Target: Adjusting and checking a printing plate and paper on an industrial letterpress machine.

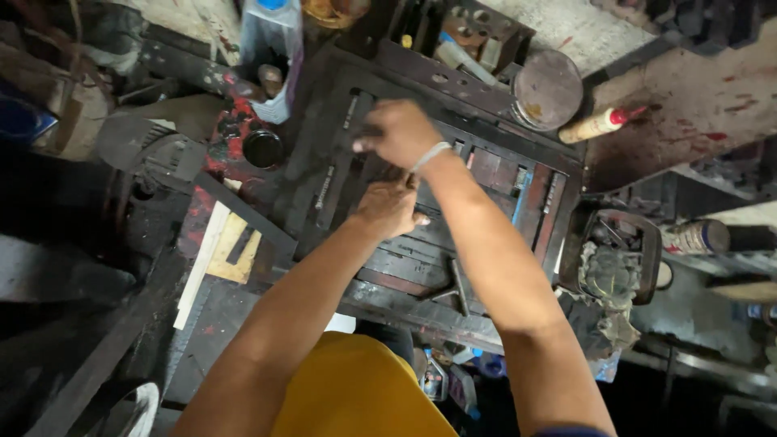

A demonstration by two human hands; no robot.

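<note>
Head camera view, looking straight down over a dark, grimy metal frame (453,243) that lies flat on a cluttered workbench; the frame is rectangular, packed with straight metal bars and blocks, and smeared with black and red ink. Two bare arms reach forward into it from the bottom edge. The right hand (398,133), with a thin pale band at the wrist, is bent at the wrist and curled knuckles-up over the upper middle of the frame, fingers closed around something small that cannot be made out. The left hand (390,207) sits just below it, nearly touching, fingers tucked under and pressed against the bars; what it grips, if anything, is hidden. One round, dull metal lid (548,89) rests beyond the frame's upper right corner, one cream-coloured tube with a red tip (597,125) lies beside it, and one crumpled grey rag (611,279) sits to the right.
</note>
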